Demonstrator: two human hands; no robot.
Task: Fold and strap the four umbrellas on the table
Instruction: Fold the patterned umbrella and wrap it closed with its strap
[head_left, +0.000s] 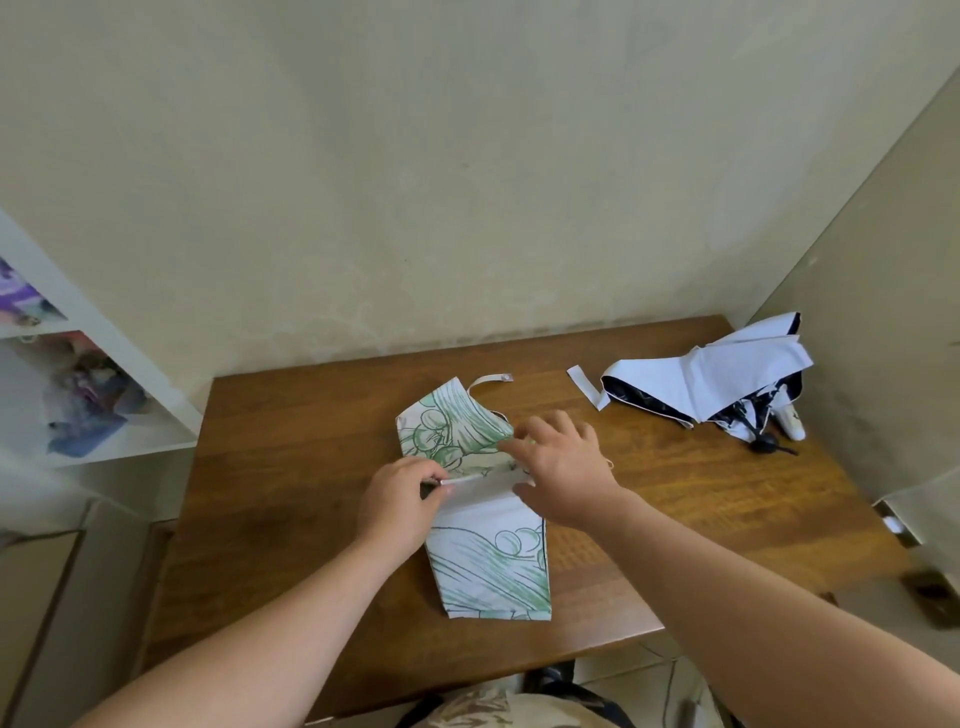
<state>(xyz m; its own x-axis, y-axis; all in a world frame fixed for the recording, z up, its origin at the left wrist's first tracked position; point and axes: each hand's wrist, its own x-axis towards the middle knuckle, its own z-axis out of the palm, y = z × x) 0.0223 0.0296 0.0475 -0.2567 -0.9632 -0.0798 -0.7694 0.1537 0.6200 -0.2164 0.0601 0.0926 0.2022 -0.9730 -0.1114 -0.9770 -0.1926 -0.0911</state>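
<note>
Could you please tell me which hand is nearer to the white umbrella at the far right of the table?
Right. The right hand lies between the green-patterned umbrella and the white umbrella; the left hand is farther left.

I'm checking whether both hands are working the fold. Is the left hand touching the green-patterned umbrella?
Touching. The head view shows the left hand pinching a fold of the green-patterned umbrella at its middle, with no gap visible between fingertips and fabric.

a brown wooden table (291, 467) against a pale wall carries a green-patterned white umbrella (488, 566) near its middle and a white-and-navy umbrella (722, 384), unstrapped, at its far right corner.
</note>
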